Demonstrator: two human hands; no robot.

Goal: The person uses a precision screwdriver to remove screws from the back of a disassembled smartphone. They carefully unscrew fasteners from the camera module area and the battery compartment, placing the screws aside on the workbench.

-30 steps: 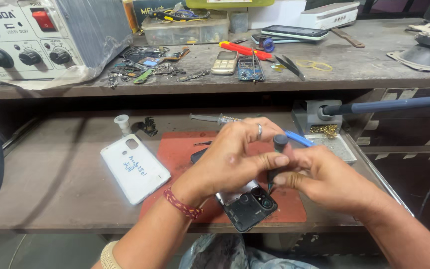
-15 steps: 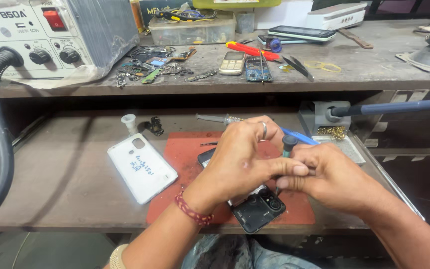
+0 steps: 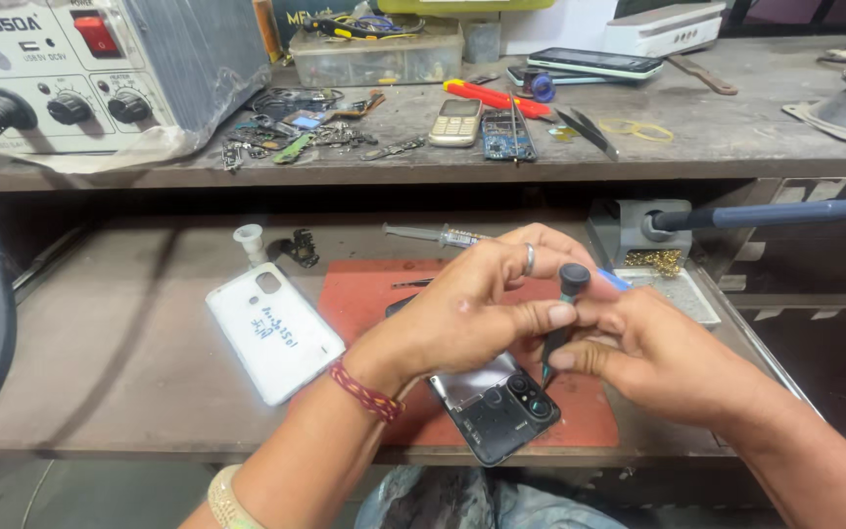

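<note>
Both hands meet over a dark phone (image 3: 497, 409) that lies back-up, with its cover off, on a red work mat (image 3: 369, 294) near the front edge of the lower counter (image 3: 110, 362). The right hand (image 3: 663, 358) is closed around a small black screwdriver (image 3: 562, 318), held nearly upright with its round cap on top and its tip down at the phone's camera corner. The left hand (image 3: 477, 313), with a ring on one finger and a red thread band at the wrist, curls in from the left; its thumb and fingertips press against the screwdriver's shaft and against the right hand's fingers, so it is partly closed and steadying the tool rather than gripping anything of its own. A white phone back cover (image 3: 271, 333) lies just left of the mat, apart from the hands. Behind it stand a small white nozzle (image 3: 250, 243) and a little dark part (image 3: 301, 248). A syringe (image 3: 433, 234) lies at the mat's far edge. To the right, a soldering iron stand (image 3: 634, 227) holds a blue-handled iron (image 3: 785, 213). On the upper shelf sit a hot-air station (image 3: 80, 69), a small keypad phone (image 3: 456, 121) and a circuit board (image 3: 507, 134).
</note>
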